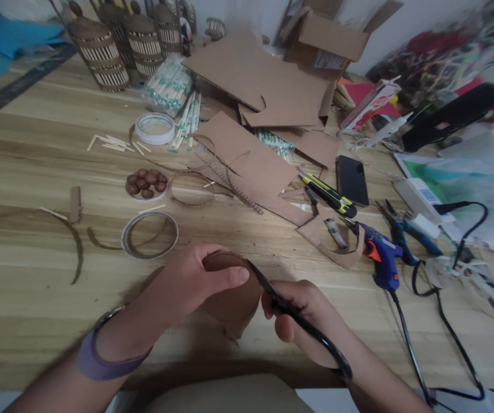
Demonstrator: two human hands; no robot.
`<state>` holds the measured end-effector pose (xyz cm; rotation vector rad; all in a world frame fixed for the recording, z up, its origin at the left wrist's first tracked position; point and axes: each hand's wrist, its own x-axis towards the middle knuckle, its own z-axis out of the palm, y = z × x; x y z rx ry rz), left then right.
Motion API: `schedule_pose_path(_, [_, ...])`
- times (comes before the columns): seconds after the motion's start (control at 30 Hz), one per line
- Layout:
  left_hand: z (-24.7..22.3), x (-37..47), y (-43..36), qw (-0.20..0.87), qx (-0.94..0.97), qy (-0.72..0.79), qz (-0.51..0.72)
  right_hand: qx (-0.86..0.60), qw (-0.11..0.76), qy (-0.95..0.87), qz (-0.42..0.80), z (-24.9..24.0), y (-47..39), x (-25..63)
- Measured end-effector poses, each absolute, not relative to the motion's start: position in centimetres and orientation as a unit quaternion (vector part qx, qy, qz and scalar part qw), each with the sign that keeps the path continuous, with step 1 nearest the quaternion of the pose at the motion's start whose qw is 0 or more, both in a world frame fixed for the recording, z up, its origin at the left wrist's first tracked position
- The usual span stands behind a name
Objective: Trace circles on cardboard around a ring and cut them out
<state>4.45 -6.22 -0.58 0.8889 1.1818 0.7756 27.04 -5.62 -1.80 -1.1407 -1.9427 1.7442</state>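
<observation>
My left hand (204, 281) is closed on a round piece of brown cardboard (232, 301), its thumb lying across the face. A ragged strip of cardboard hangs from the lower edge of that piece. In my right hand (298, 315) is a pair of black-handled scissors (311, 330), the blades pointing up and left. Their tip meets the upper right rim of the round piece. How far the blades are apart I cannot tell. Left of my left hand lies a roll of tape (150, 235) on the wooden table (36, 321).
A blue hot glue gun (382, 258), pliers (406, 229), a yellow utility knife (328, 192) and a black phone (352, 180) lie to the right. Cardboard sheets (247, 155) spread across the middle. A dish of brown balls (146, 183) sits left, and lantern-like models (101, 54) stand behind.
</observation>
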Motion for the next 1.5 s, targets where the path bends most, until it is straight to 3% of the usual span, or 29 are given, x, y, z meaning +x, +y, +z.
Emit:
schedule_pose_path(0.2, [-0.45,4.31,-6.27,0.669,0.388,0.540,0.331,-0.421,0.111,-0.677,0.594,-1.30,-5.66,27.18])
schedule_pose_path(1.5, [-0.48,4.28,-6.11,0.677,0.415,0.523,0.310,-0.372,0.149,-0.679,0.616,-2.20,-5.38,27.33])
